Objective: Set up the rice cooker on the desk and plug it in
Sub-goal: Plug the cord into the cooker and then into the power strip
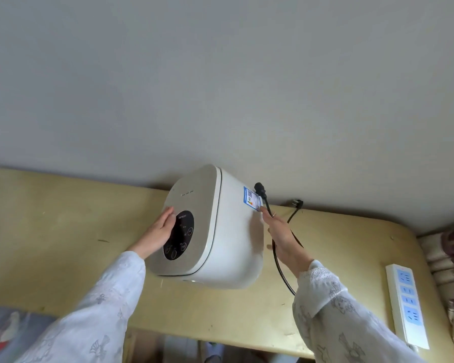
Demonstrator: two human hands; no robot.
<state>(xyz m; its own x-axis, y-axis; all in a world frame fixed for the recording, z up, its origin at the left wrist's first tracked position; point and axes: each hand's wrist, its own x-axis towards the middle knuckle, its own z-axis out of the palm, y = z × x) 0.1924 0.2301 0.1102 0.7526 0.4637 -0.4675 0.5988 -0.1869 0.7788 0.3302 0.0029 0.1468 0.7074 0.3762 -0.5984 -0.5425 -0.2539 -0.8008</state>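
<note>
- White boxy rice cooker (215, 231) sits on the yellowish wooden desk (63, 244).
- Left hand (160, 231) rests flat on its lid, fingers straight.
- Right hand (283, 239) pinches the black power cord (278, 263) beside it.

a single wide-angle view from the person's head, looking forward and down along both sleeved forearms. it sits close — the rice cooker (207, 226) fills the centre, at arm's reach. the desk (63, 231) curves across the lower half, the wall (220, 74) fills the upper half — the lens bends the edges. no second view shares the scene.
</note>
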